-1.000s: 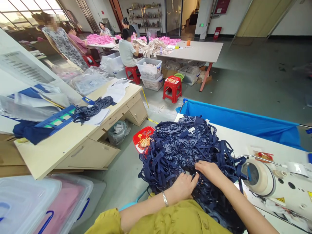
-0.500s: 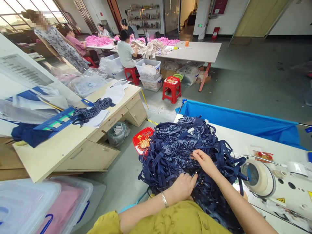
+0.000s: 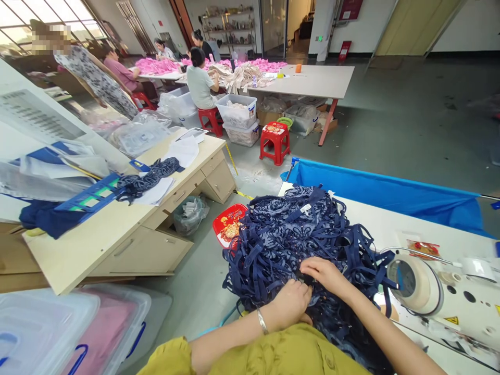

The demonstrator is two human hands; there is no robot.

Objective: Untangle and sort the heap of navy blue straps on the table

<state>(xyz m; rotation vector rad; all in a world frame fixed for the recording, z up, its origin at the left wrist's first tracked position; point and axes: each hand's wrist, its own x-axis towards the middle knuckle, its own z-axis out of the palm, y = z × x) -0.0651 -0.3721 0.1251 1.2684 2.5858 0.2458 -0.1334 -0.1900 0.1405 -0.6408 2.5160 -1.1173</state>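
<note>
Right hand [image 3: 325, 274] has dropped nearer left hand [image 3: 291, 301], at navy pile [image 3: 291, 232]

Directly ahead, a heap of cloth [image 3: 292, 229] lies on a worktable [image 3: 361, 211], the left hand [image 3: 292, 301] and right hand [image 3: 323, 273] at its near side. To its right, on the same worktable, is a sewing machine [image 3: 449, 302], with a packet [image 3: 424, 249] behind. A sheet [image 3: 383, 188] hangs along the worktable's far edge. A stool [image 3: 227, 224] is just left of the heap. Farther left, a desk [image 3: 121, 245] bears papers [image 3: 183, 150] and a bundle [image 3: 154, 176], with a bag [image 3: 190, 214] in the opening below. Boxes [image 3: 113, 325] sit at near left. Across the room, people [image 3: 200, 87] sit around a long table [image 3: 326, 80] with cloth piles [image 3: 246, 77] on it; stacked tubs [image 3: 238, 113] stand before it.
</note>
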